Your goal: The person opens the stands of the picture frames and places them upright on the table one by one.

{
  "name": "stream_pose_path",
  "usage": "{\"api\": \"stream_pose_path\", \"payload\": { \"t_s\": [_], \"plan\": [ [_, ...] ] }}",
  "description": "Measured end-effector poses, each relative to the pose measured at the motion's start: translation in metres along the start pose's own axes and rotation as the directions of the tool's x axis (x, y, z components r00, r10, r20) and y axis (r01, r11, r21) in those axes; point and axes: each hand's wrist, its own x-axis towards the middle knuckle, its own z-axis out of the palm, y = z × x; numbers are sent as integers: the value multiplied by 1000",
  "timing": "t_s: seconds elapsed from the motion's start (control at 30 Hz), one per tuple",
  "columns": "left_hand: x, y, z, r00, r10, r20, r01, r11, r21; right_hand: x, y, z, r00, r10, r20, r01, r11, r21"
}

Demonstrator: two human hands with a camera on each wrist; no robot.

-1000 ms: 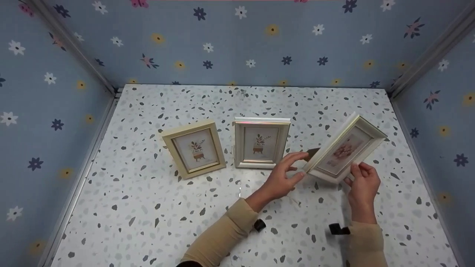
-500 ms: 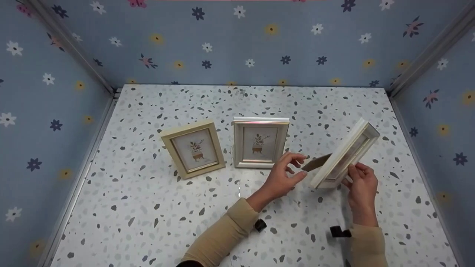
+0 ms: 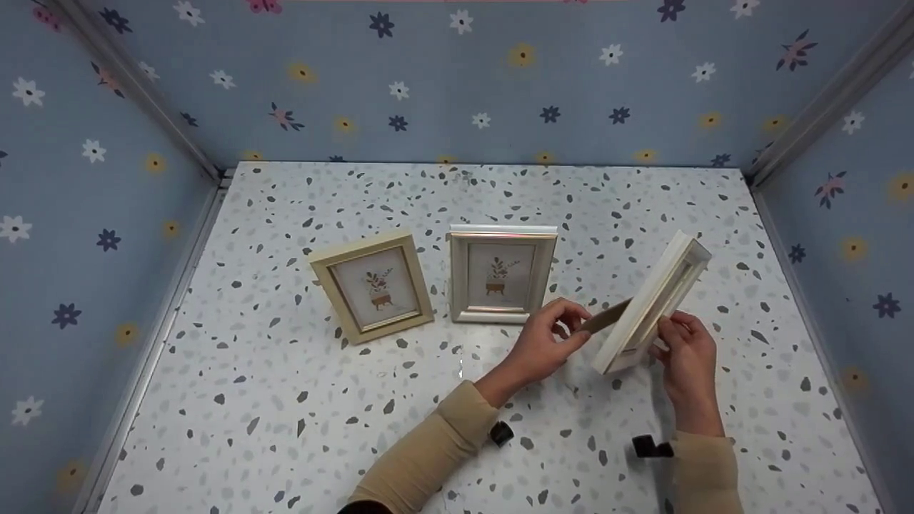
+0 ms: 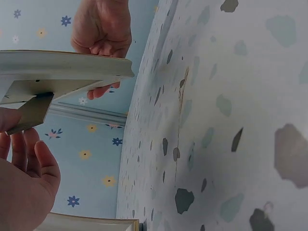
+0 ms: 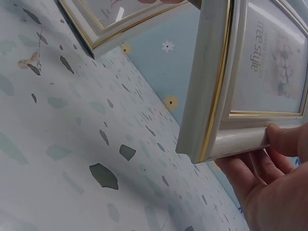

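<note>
My right hand (image 3: 690, 360) grips a white picture frame (image 3: 643, 314) with a thin gold trim by its lower edge, thumb on the front and fingers behind, as the right wrist view shows. The frame is held tilted, its front turned to the right. From its back sticks out a brown stand flap (image 3: 607, 317). My left hand (image 3: 540, 346) pinches the free end of this flap (image 4: 36, 113) between thumb and fingers. In the right wrist view, the front of the held frame (image 5: 248, 96) shows a flower print and the words "free style" behind the pane.
A second white frame (image 3: 459, 285) with a plant print stands upright at the middle, close behind my left hand. Left of it leans a cream-gold frame (image 3: 343, 307), slightly turned. The speckled tabletop (image 3: 285, 414) is bounded by blue floral walls (image 3: 443, 64) at the back and sides.
The held frame has turned, so its front faces further right and its back flap shows more. My left fingers have closed onto the flap's end. The right hand has shifted slightly left.
</note>
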Motion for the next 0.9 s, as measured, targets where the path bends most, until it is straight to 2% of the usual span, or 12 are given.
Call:
{"api": "stream_pose_path", "payload": {
  "t_s": [0.13, 0.33, 0.5, 0.6, 0.73, 0.8, 0.9],
  "plan": [
    [-1, 0, -1, 1000, -11, -11, 11, 1000, -4, -1, 0, -2, 999, -7, 37, 7, 1000, -6],
    [-1, -2, -2, 999, -12, -43, 11, 1000, -2, -1, -2, -6, 991, -6, 135, 10, 1000, -25],
    [-1, -2, -5, 999, -19, -49, 18, 1000, -19, -1, -1, -9, 982, 20, 190, -1, 995, -99],
    [0, -1, -7, 998, -17, -57, 17, 1000, -5, -1, 1, -12, 980, 25, 199, 16, 979, -204],
    [1, 0, -10, 997, -13, -81, 15, 1000, 19, -2, 4, -18, 968, 11, 252, 82, 932, -354],
    [2, 0, -11, 996, -15, -89, 17, 1000, 22, -1, 4, -20, 964, 11, 264, 96, 915, -391],
    [3, 1, -11, 996, -19, -92, 21, 1000, 23, -1, 5, -20, 965, 27, 261, 83, 911, -404]
  ]
}}
